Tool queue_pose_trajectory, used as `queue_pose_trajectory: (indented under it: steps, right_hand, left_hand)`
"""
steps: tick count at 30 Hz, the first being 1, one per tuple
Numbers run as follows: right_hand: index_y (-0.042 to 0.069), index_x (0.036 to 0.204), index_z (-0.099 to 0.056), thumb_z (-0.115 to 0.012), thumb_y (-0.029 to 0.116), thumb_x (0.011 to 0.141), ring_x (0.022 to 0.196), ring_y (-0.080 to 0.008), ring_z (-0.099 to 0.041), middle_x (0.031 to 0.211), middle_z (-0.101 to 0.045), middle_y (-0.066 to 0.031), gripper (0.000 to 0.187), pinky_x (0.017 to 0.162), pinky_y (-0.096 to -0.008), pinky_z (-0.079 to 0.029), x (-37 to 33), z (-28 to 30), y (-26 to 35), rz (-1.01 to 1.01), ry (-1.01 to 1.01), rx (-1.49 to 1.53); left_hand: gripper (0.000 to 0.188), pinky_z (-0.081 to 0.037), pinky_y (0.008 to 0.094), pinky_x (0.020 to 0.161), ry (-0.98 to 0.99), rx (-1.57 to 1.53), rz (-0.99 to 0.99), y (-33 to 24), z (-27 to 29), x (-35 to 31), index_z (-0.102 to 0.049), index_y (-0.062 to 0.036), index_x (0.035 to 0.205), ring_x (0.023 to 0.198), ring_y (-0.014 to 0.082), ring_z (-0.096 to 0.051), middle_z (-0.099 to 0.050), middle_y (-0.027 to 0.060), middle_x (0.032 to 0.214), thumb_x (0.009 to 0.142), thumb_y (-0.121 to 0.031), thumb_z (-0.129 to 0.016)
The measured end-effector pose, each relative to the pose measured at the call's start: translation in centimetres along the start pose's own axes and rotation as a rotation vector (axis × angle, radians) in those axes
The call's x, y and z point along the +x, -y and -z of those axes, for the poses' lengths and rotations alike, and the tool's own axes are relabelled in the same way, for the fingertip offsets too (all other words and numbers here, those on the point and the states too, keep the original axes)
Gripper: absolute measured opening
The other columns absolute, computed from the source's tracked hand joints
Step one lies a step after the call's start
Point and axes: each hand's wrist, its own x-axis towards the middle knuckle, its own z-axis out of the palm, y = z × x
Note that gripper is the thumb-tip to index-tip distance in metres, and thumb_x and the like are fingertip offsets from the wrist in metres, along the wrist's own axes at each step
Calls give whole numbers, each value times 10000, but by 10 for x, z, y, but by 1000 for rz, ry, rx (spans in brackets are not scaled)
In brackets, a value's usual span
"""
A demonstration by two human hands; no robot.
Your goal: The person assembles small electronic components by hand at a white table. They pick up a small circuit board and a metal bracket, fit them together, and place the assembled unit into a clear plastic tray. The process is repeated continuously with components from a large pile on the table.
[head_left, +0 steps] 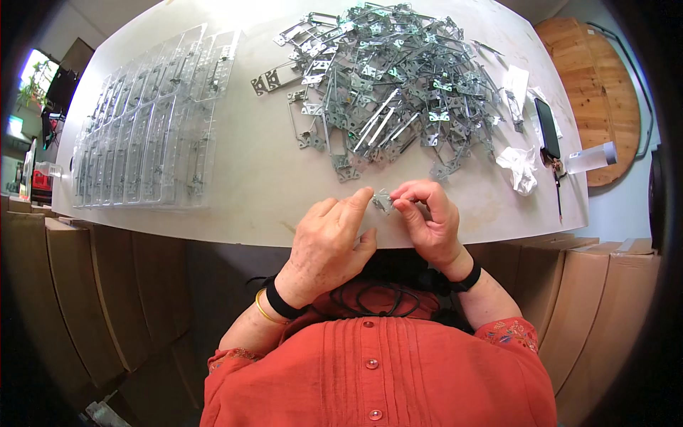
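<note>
Near the table's front edge, my left hand (326, 238) and my right hand (432, 222) meet at a small silvery metal part (382, 201) with thin wire ends. Its left side is pinched by my left fingers, and my right thumb and forefinger close on its other side. Its exact kind is too small to make out. Just beyond my fingers lies a big heap of metal brackets (398, 89), made of punched plates and wire frames. To the left, clear plastic blister trays (153, 153) hold similar metal parts in long compartments.
On the table's right side are a crumpled white tissue (519, 169), a dark phone (547, 128), a clear plastic bottle (592, 158) and a small white packet (515, 85). Cardboard boxes (594, 313) stand below the table on both sides. A round wooden tabletop (594, 99) leans at the right.
</note>
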Motion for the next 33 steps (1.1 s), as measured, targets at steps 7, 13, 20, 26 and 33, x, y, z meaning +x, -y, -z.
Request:
queue_pose_trajectory:
  steps: [7, 13, 20, 26, 33]
  right_hand:
    - [39, 1104, -636, -752, 85, 1040, 834, -237, -716, 1050, -744, -140, 141, 736, -329, -579, 5, 1, 0, 155, 33, -66]
    - [28, 1146, -611, -718, 125, 1076, 861, -201, -711, 1081, -738, -146, 160, 779, -316, -576, 0, 2, -2, 70, 9, 10]
    - [20, 1197, -575, -657, 134, 1118, 924, -147, -701, 1206, -690, -157, 161, 870, -291, -587, -6, 1, -11, -33, 17, 254]
    - [25, 1213, -561, -631, 120, 1129, 984, -150, -707, 1204, -667, -140, 144, 903, -301, -603, -6, 3, -3, -112, 52, 428]
    - [59, 1153, -573, -631, 224, 1142, 872, -130, -662, 1136, -673, -110, 175, 809, -284, -575, -4, 5, -5, -176, -62, 413]
  left_hand:
    - [607, -559, 433, 794, 4, 34, -6, -2, -1, 2, -619, -9, 1356, 849, 339, -697, -736, 157, 1035, 791, -68, -831]
    - [595, -547, 432, 795, 39, 84, -6, -3, -1, 4, -620, -8, 1356, 852, 331, -693, -727, 145, 1017, 815, -108, -847]
    - [543, -516, 394, 753, 118, 259, -10, -8, -2, 9, -645, -11, 1290, 783, 273, -689, -699, 87, 880, 819, -178, -857]
    - [468, -515, 404, 807, 10, 296, -72, -8, -5, 9, -660, -12, 1226, 768, 262, -681, -678, 74, 829, 815, -166, -821]
    - [450, -532, 429, 855, -98, 136, -70, -12, 2, 14, -623, -26, 1178, 831, 291, -700, -702, 101, 892, 788, -127, -824]
